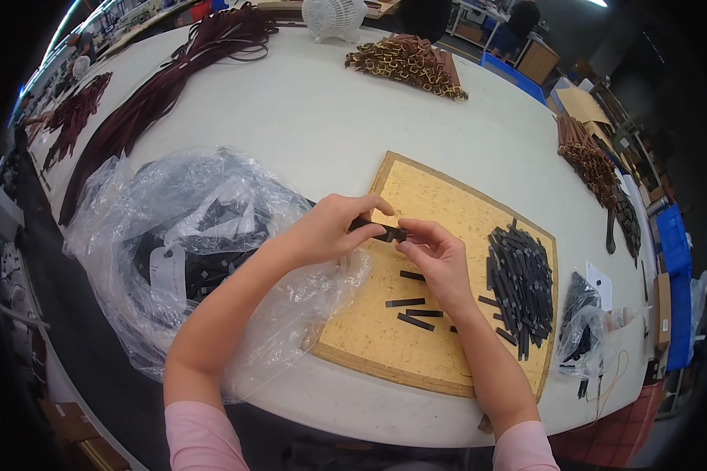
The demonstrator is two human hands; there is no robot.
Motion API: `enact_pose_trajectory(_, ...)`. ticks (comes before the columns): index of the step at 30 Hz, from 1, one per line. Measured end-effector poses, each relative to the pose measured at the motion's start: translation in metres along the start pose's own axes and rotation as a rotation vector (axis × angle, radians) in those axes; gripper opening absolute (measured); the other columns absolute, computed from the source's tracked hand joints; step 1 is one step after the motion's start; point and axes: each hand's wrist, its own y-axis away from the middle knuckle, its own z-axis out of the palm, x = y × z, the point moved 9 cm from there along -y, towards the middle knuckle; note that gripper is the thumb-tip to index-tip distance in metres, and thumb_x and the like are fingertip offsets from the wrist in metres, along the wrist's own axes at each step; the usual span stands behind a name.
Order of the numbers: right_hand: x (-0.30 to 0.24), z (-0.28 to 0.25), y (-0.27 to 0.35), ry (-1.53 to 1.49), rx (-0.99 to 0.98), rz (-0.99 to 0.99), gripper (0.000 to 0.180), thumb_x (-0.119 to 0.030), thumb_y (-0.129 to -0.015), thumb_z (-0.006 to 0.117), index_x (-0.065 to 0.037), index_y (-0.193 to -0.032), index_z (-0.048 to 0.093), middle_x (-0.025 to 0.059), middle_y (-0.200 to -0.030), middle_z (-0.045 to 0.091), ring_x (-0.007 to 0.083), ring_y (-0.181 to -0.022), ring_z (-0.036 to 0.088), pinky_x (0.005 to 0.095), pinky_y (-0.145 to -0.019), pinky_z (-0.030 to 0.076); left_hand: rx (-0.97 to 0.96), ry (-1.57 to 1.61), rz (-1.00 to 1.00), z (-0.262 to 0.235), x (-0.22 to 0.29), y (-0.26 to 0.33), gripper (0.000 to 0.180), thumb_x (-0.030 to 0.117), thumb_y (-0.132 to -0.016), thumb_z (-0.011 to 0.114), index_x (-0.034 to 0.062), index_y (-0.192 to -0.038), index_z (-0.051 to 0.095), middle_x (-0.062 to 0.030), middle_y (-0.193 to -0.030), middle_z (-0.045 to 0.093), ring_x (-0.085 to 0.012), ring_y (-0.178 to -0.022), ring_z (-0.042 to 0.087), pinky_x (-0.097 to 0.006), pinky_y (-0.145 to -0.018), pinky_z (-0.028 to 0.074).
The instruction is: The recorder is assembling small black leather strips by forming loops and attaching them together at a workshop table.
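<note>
Above a yellow board (377, 345) my left hand (326, 225) and my right hand (441, 261) meet over a small black strip (390, 234). Both pinch it between thumb and fingers, one at each end, and the fingers cover part of it. Below them several loose black strips (405, 303) lie on the board. A heap of similar black strips (518, 286) covers the board's right side. Left of the board, beside my left forearm, a clear plastic bag (106, 216) lies spread out with dark pieces and a white tag (167, 273) inside.
The board rests on a large white table (306, 118). Long dark-red straps (145, 102) lie at the far left. Brown straps with gold buckles (408, 67) are bundled at the back, another bundle (585, 161) at the right. A smaller plastic bag (583, 337) sits near the right edge.
</note>
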Motion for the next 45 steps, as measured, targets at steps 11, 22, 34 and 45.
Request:
enact_pose_trajectory(11, 0.002, 0.020, 0.011, -0.159, -0.079, 0.113, 0.033, -0.002, -0.096, 0.067, 0.006, -0.127, 0.061, 0.0093, -0.110, 0.070, 0.0132, -0.098, 0.070, 0.0270, -0.087, 0.059, -0.008, -0.041, 0.047, 0.000, -0.002, 0.004, 0.024, 0.018, -0.090, 0.076, 0.0054, -0.107, 0.066, -0.0068, -0.067, 0.061, -0.0173, -0.061, 0.058, -0.030, -0.060, 0.045)
enact_pose_trajectory(22, -0.004, 0.034, 0.019, -0.055, 0.017, -0.013, 0.033, 0.001, -0.094, 0.067, 0.006, -0.126, 0.061, 0.0107, -0.112, 0.070, 0.0131, -0.097, 0.071, 0.0240, -0.084, 0.059, 0.347, -0.463, 0.221, -0.007, 0.022, 0.013, 0.029, 0.027, -0.090, 0.075, 0.0088, -0.076, 0.058, -0.0079, -0.061, 0.061, -0.0289, -0.054, 0.062, -0.039, -0.051, 0.046)
enact_pose_trajectory(34, -0.005, 0.034, 0.022, 0.040, 0.016, -0.051, 0.032, 0.001, -0.094, 0.068, 0.006, -0.125, 0.064, 0.0095, -0.108, 0.072, 0.0109, -0.093, 0.071, 0.0217, -0.079, 0.056, 0.316, -0.474, 0.174, 0.006, 0.020, 0.014, 0.024, 0.024, -0.100, 0.061, 0.0082, -0.084, 0.052, -0.0087, -0.065, 0.064, -0.0319, -0.058, 0.063, -0.040, -0.053, 0.047)
enact_pose_trajectory(45, -0.030, 0.018, 0.016, 0.422, 0.034, -0.273, 0.031, -0.001, -0.090, 0.072, -0.002, -0.121, 0.070, 0.0099, -0.108, 0.074, 0.0129, -0.087, 0.071, 0.0257, -0.077, 0.057, -0.197, -0.077, -0.086, 0.003, -0.017, 0.012, 0.015, 0.023, -0.098, 0.065, 0.0104, -0.104, 0.069, -0.0034, -0.092, 0.066, -0.0196, -0.098, 0.052, -0.037, -0.103, 0.035)
